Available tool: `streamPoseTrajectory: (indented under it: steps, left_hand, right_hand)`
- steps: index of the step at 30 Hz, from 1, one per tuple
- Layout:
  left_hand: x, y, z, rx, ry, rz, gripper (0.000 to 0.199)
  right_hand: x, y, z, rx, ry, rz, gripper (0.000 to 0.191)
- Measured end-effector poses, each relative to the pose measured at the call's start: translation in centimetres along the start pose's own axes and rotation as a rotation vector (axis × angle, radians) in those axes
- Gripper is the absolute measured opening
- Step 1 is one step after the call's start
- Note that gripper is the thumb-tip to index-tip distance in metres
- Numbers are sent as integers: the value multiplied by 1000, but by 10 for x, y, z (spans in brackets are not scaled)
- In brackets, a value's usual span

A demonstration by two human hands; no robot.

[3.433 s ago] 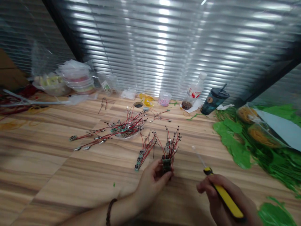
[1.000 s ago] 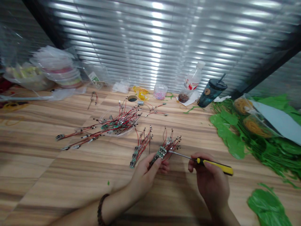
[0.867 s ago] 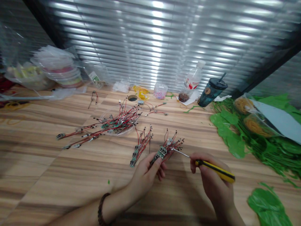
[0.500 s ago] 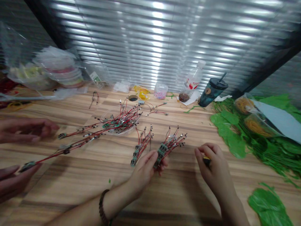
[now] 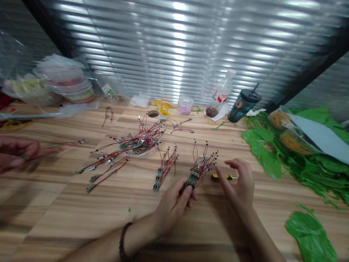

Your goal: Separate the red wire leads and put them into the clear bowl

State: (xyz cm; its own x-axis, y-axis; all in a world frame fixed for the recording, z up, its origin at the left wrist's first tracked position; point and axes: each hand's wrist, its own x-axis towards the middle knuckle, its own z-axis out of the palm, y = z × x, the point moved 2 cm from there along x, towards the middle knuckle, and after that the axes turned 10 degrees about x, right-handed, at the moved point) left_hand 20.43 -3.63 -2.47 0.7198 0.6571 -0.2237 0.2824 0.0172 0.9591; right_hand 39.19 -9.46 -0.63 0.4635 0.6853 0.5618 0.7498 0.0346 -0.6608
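The left hand (image 5: 171,209) grips a bundle of red-wired green circuit boards (image 5: 194,178). The right hand (image 5: 240,182), now open and empty, no longer holds the yellow-and-black screwdriver (image 5: 219,177), which lies just beside it on the wooden surface (image 5: 81,218).

Tabletop (image 5: 54,218) glossy wood-look laminate, wires (image 5: 166,165) red plastic-coated, screwdriver handle (image 5: 219,177) smooth yellow plastic w/ black band.

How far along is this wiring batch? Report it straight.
Done-looking: a bundle of wired circuit boards lies set apart on the table. In hand: the left hand grips a second bundle, the right hand open beside a yellow-handled screwdriver. Still left: a tangle of red wires in a clear bowl.
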Motion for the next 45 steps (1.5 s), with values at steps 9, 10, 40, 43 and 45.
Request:
streamPoseTrajectory:
  steps: [9,10,40,43,45]
  left_hand:
    - [-5,0,0,313,54,144,34]
    - [-5,-1,0,354,43,133,34]
    - [-9,-8,7,768,164,320,35]
    - [-4,-8,2,689,101,261,35]
    - [-2,-8,-1,619,98,215,35]
  right_hand:
    - [-26,-40,28,410,-343,9,28]
    - [-26,-38,29,421,-342,13,26]
    - [-35,-39,34,294,-365,-206,31]
    - [-31,-35,31,314,-381,-183,30]
    - [-29,-32,28,327,-383,-169,31]
